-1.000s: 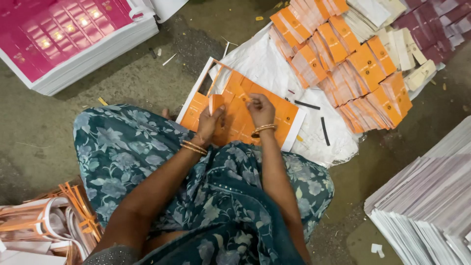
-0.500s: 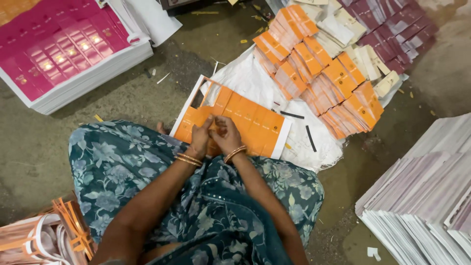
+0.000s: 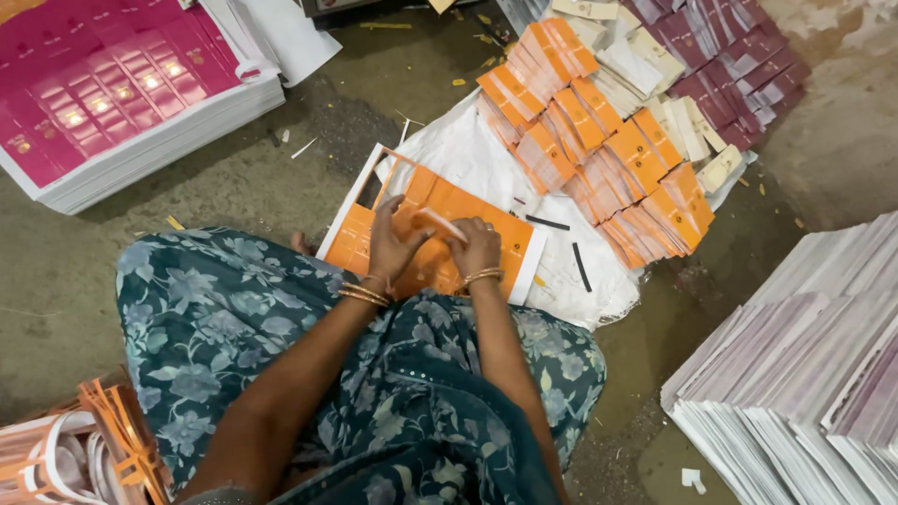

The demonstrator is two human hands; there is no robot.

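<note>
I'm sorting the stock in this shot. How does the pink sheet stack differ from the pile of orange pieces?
The pink sheet stack holds large, uncut, squared-up sheets; the pile of orange pieces holds small separate pieces, fanned in overlapping rows. The pink stack sits on bare floor at upper left; the orange pile rests on a white sheet at upper right. Both are printed card.

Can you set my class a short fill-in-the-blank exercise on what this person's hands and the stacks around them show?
1. Both hands, the left hand and the right hand, work on a printed sheet coloured ____.
2. The stack of sheets at the upper left is coloured ____.
3. The punched-out orange bundles lie on the person's ____ side.
4. The person wears bangles on ____ wrists.

Missing words: orange; pink; right; both
</note>
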